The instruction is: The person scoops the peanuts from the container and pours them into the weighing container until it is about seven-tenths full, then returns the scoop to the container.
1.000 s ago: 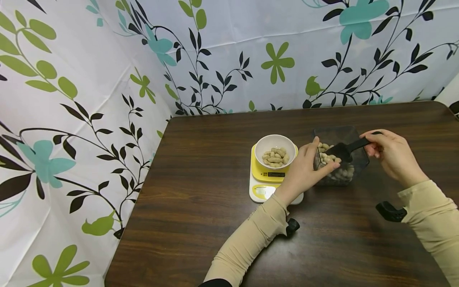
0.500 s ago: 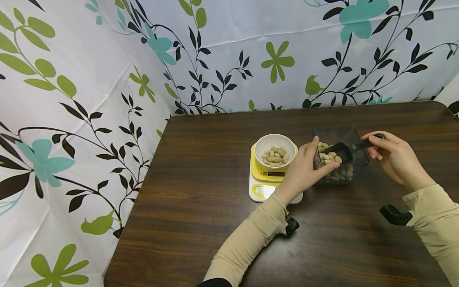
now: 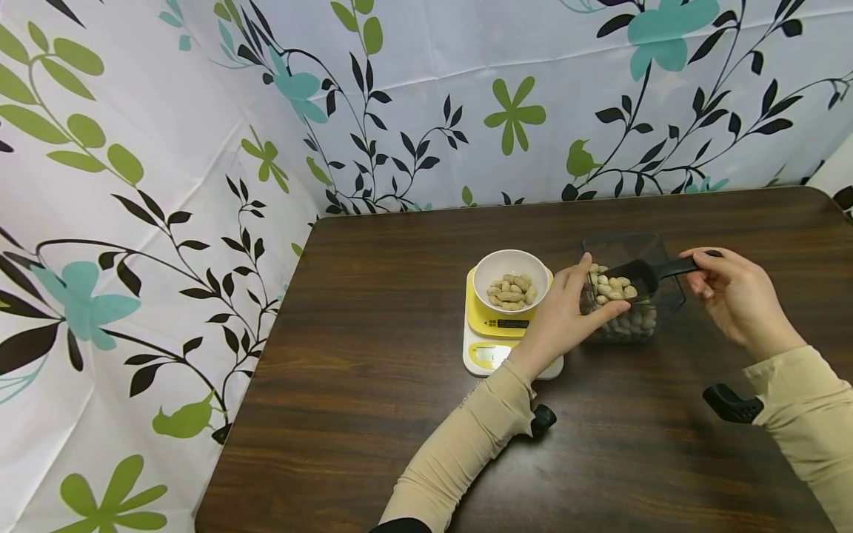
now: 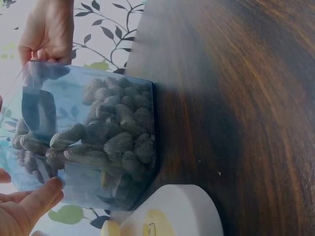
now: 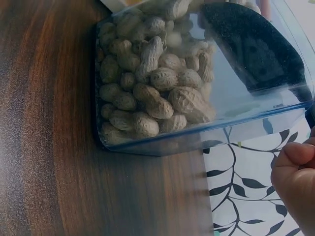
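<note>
My right hand (image 3: 740, 296) pinches the handle of a black scoop (image 3: 643, 277), whose head is inside a clear plastic container (image 3: 629, 248). In the right wrist view, whole peanuts in their shells (image 5: 152, 88) fill the lower part of that container. More peanuts (image 3: 609, 289) show by the scoop's mouth. My left hand (image 3: 566, 311) holds the container's left side, thumb on the near wall and fingers toward the far side; the left wrist view shows its thumb (image 4: 47, 194) against the plastic. How many peanuts lie in the scoop is hidden.
Left of the container, a white bowl (image 3: 489, 259) with several peanuts (image 3: 512, 291) stands on a yellow and white kitchen scale (image 3: 474, 355). My left forearm passes over the scale's near right corner. Behind the dark wooden table (image 3: 373, 333) hangs a patterned curtain (image 3: 426, 81).
My right hand has shifted slightly right and toward me, and the scoop's handle lies flatter. The scoop head has drawn back a little from the peanuts. My left hand stays in place.
</note>
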A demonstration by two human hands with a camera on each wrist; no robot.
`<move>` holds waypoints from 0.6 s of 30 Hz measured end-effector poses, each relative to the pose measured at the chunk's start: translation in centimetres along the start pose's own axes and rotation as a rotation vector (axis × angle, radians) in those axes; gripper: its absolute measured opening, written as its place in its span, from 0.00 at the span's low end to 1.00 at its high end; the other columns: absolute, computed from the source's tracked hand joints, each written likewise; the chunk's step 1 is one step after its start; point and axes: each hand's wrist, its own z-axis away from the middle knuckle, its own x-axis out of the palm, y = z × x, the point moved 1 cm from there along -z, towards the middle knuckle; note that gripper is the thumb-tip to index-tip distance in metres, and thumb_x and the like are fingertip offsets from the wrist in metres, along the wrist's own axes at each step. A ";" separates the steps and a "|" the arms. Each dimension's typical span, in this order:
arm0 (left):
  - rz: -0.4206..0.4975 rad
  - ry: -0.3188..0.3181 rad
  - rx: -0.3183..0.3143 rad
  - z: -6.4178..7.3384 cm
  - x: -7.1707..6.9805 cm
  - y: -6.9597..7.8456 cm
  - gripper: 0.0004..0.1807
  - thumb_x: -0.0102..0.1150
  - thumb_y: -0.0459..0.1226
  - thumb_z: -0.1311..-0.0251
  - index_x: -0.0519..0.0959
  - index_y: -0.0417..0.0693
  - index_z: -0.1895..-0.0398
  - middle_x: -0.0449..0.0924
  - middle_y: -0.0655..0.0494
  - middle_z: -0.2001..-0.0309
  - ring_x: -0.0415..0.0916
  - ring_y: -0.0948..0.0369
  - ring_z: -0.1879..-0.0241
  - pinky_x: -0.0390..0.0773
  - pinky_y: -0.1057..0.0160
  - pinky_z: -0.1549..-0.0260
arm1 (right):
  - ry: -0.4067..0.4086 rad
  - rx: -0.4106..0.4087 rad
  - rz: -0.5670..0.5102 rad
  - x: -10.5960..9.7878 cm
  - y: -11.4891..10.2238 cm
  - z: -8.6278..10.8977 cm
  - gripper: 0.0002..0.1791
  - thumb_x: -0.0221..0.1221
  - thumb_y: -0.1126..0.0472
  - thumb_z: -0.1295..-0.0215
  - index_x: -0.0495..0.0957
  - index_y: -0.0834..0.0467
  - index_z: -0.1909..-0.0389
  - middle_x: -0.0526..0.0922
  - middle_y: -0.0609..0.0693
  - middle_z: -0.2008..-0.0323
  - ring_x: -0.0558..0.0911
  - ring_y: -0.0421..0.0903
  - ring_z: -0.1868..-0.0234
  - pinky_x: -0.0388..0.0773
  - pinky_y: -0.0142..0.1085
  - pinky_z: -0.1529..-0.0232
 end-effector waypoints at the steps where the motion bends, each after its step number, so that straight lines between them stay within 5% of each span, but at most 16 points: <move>1: 0.004 -0.001 0.000 0.0 0.0 0.0 0.45 0.51 0.61 0.41 0.39 0.67 0.27 0.58 0.56 0.31 0.61 0.62 0.33 0.68 0.64 0.39 | -0.004 0.005 -0.017 0.0 0.0 0.0 0.13 0.45 0.63 0.29 0.78 0.65 0.61 0.74 0.50 0.82 0.69 0.42 0.82 0.51 0.35 0.77; 18: 0.050 -0.017 -0.014 -0.1 0.0 -0.3 0.45 0.51 0.61 0.42 0.38 0.72 0.28 0.57 0.58 0.30 0.63 0.63 0.35 0.70 0.62 0.41 | 0.042 0.030 -0.312 -0.7 0.2 0.1 0.20 0.37 0.68 0.27 0.78 0.70 0.65 0.73 0.54 0.84 0.66 0.46 0.83 0.56 0.33 0.76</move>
